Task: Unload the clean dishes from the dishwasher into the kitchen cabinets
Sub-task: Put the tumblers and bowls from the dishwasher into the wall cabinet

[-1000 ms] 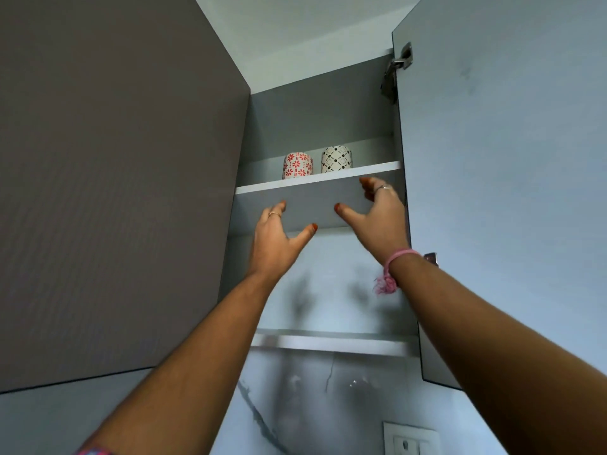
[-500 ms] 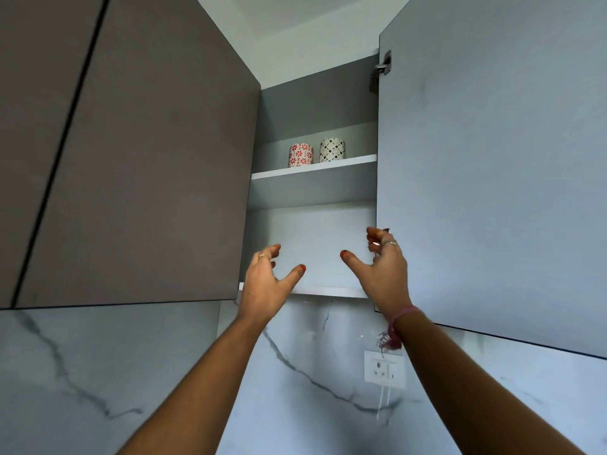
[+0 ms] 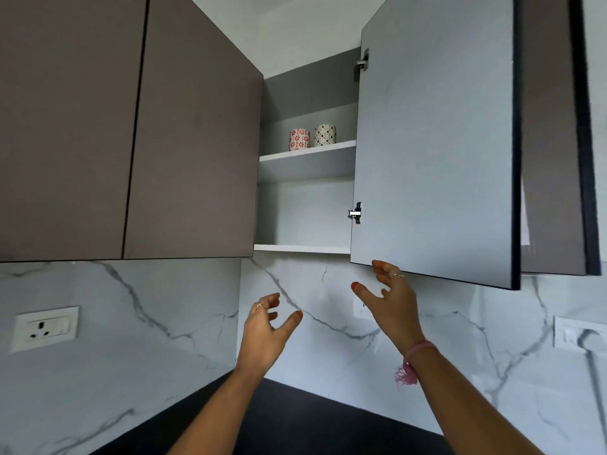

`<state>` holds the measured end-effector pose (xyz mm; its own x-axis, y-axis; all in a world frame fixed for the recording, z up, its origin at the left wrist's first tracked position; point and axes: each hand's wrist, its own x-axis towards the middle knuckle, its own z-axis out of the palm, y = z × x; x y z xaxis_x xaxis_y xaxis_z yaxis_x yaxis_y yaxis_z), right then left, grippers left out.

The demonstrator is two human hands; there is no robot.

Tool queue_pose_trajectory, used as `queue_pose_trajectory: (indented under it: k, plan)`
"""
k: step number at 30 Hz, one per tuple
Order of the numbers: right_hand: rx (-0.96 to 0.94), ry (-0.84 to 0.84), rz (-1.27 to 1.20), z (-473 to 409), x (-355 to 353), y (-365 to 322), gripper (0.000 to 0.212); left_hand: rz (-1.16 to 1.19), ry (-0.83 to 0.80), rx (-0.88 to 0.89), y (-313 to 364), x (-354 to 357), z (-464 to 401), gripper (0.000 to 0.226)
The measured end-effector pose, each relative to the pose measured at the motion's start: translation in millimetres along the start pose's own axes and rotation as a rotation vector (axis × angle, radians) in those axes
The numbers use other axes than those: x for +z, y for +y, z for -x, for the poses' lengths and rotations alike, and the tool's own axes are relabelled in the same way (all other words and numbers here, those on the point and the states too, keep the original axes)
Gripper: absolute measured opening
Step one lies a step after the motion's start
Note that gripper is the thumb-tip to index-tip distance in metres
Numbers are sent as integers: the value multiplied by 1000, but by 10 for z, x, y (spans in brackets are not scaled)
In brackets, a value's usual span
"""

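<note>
An upper wall cabinet stands with its grey door (image 3: 433,142) swung out to the right. On its upper shelf (image 3: 305,152) sit two patterned cups side by side: a red-flowered cup (image 3: 299,139) and a black-dotted cup (image 3: 325,135). The lower shelf (image 3: 300,248) shows nothing on it. My left hand (image 3: 264,330) hangs below the cabinet, fingers loosely curled and holding nothing. My right hand (image 3: 387,302) is raised just under the door's bottom edge, fingers spread and empty; its fingertips are close to that edge.
Closed brown cabinet doors (image 3: 131,126) fill the upper left. A marble backsplash (image 3: 147,323) carries a wall socket (image 3: 44,328) at left and a switch plate (image 3: 578,333) at right. A dark countertop (image 3: 295,418) runs into the corner below.
Both hands have dropped from the upper shelf to below the cabinet, empty throughout. The view has pulled back and down, bringing the countertop and left socket into sight.
</note>
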<state>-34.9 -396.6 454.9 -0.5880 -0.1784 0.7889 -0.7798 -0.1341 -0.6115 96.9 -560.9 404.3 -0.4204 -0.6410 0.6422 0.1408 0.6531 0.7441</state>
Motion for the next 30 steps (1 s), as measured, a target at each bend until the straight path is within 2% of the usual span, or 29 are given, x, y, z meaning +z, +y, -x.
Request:
queue_pose_trajectory:
  k: [9,19,30]
  plan:
    - [78,-12,37,1026,-696,-316,50,35,-69,-28,398,-265,1091,51]
    - [239,-17,52,2551,-1740,-630,49,130,-193,-104,778,-384,2737,53]
    - [470,13,174,4046,-3178,-486,53,73,-469,-264,1046,208,4550,53]
